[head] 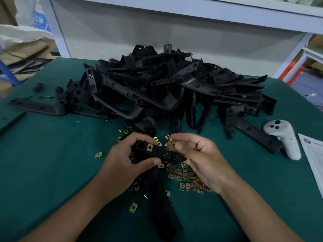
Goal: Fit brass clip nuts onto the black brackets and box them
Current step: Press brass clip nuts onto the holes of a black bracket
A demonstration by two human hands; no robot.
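A: Right — left hand (127, 159) first. What has it got?

B: Fingers curled round one black bracket (161, 152), thumb pressed on its near edge. Bracket held above the worktop (43, 163), just near of its middle, its long arm running down toward the near edge. One brass clip nut (150, 147) already sits on the bracket's upper end.

A: Right hand (197, 159)?

B: Fingers bent inward, fingertips at the bracket's right end. A nut (168, 137) shows at the fingertips — pinched or merely behind them, cannot tell.

A: Loose stock?

B: Scattered brass nuts (185, 179) lie on the green cloth under and between both hands, a few strays nearer the near edge. Big heap of black brackets (166, 88) takes up the middle and far part of the worktop, one bracket lying flat toward the left edge.

A: Anything else?

B: White handheld controller (284, 138) near the right edge, touching a bracket's end; printed paper sheet (312, 163) at the right edge itself.
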